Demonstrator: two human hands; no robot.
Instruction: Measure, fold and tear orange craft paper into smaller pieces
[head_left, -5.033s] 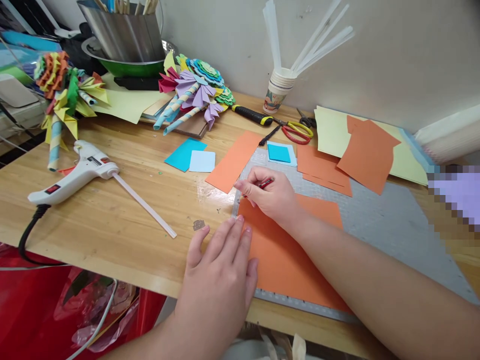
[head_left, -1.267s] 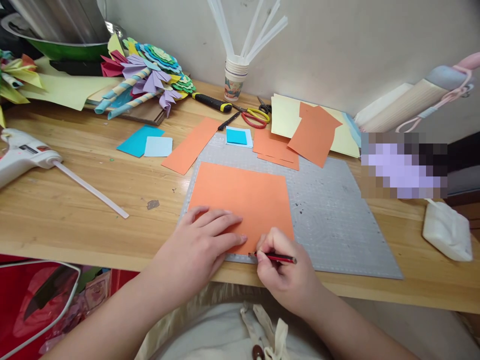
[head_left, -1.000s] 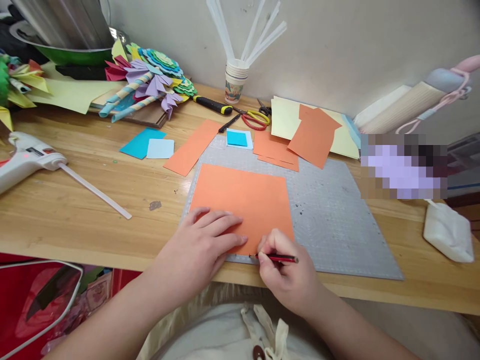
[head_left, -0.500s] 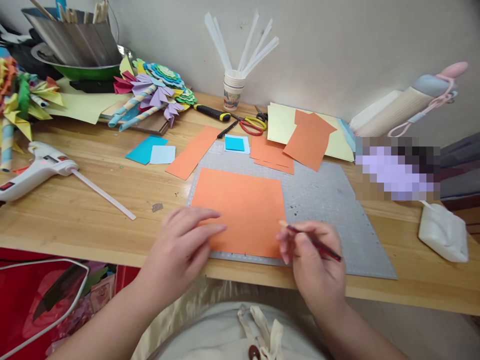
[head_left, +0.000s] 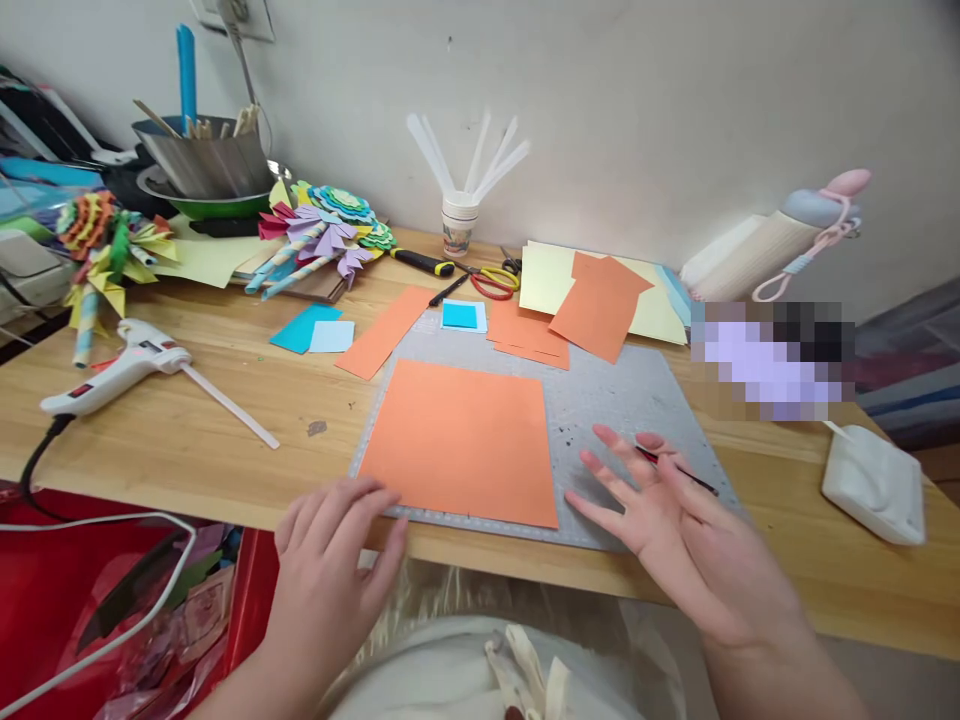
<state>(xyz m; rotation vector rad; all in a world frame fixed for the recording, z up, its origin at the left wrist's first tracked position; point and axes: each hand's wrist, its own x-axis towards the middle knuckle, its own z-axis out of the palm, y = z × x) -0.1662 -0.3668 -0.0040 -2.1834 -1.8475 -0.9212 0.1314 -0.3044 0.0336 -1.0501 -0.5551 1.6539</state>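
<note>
A large orange paper sheet (head_left: 461,440) lies flat on the grey cutting mat (head_left: 611,400). My left hand (head_left: 337,550) is open at the sheet's near left corner, fingers loosely bent over the mat's edge and the thumb apart. To the right of the sheet, my right hand (head_left: 664,520) hovers over the mat. A dark red and black pencil (head_left: 694,480) rests between its thumb and forefinger, while the other fingers spread toward the sheet. Beyond the sheet are an orange strip (head_left: 386,335), orange offcuts (head_left: 600,310) and small blue squares (head_left: 460,316).
At left lies a white glue gun (head_left: 124,375) with its glue stick. Along the wall stand paper flowers (head_left: 326,225), a metal pot (head_left: 206,165) and a paper cup (head_left: 458,225) of white sticks. Scissors (head_left: 495,283) and a craft knife (head_left: 452,290) lie behind the mat. A white box (head_left: 874,485) sits right.
My right hand has moved right, away from the sheet, and its fingers have spread, the pencil still in it. My left hand has drawn back to the sheet's near corner. The view has shifted.
</note>
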